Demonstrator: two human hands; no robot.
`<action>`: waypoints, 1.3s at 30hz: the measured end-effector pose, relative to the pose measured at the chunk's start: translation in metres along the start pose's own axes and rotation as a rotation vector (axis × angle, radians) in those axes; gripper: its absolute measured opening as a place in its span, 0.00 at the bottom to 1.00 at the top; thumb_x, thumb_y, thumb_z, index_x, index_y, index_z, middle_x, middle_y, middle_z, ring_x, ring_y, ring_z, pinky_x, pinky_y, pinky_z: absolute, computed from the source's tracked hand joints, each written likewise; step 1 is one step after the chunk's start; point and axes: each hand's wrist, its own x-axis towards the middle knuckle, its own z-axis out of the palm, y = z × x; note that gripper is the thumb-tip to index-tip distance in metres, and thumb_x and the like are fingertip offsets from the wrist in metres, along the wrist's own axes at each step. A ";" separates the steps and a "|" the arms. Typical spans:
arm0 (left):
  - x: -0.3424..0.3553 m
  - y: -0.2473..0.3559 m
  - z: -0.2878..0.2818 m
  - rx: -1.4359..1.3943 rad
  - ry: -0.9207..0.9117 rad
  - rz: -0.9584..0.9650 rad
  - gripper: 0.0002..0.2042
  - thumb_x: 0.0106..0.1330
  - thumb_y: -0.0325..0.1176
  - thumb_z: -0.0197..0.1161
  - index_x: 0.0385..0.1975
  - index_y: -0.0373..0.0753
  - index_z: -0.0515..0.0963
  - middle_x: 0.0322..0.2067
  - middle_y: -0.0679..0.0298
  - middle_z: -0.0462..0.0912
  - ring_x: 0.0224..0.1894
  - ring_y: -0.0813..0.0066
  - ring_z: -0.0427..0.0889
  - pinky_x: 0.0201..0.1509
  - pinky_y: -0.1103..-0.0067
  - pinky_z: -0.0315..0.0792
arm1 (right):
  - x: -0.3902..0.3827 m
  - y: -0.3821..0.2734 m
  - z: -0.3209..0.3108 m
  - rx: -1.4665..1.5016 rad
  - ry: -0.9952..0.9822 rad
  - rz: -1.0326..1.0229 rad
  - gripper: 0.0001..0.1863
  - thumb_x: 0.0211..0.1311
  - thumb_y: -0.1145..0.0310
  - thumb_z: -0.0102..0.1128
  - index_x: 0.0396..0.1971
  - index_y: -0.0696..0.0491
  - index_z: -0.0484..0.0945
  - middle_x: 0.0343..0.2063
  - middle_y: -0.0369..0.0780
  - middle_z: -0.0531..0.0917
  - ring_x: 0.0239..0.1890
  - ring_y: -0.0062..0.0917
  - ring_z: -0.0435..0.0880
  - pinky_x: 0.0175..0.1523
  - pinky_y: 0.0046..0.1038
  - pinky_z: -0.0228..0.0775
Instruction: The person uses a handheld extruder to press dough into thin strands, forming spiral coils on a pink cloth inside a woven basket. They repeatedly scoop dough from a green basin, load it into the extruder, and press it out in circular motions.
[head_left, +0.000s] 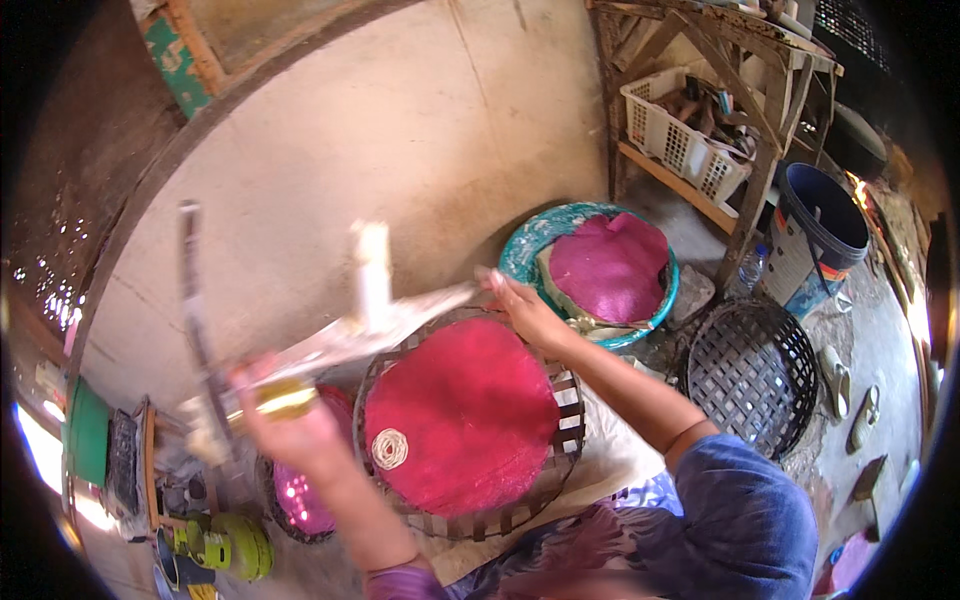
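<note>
In front of me I hold up a long pale board-like tool (425, 308), with a white upright cylinder (373, 285) at its middle. My right hand (515, 305) is closed on its right end. At the left end, my left hand (290, 425) is closed around it, blurred by motion; a shiny gold band shows there. A dark upright bar (193, 290), also blurred, stands beside the left hand. Beneath the tool, a round red sheet (470, 410) covers an openwork woven tray (570, 410). One pale coil of thin strands (390, 449) lies at the sheet's left edge.
A teal basin (520, 245) with a magenta round sheet (610, 265) stands beyond my right hand. An openwork basket (750, 375), a dark bucket (825, 230) and a wooden rack (760, 190) with a white crate (665, 130) are right. A green gas cylinder (235, 545) stands lower left.
</note>
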 end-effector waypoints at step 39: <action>-0.001 -0.030 -0.023 1.453 -1.055 0.182 0.22 0.39 0.41 0.77 0.33 0.41 0.76 0.29 0.59 0.77 0.34 0.59 0.78 0.38 0.69 0.71 | -0.013 -0.167 -0.180 -1.465 -0.570 0.148 0.15 0.62 0.59 0.52 0.45 0.44 0.82 0.36 0.44 0.85 0.40 0.39 0.83 0.46 0.39 0.74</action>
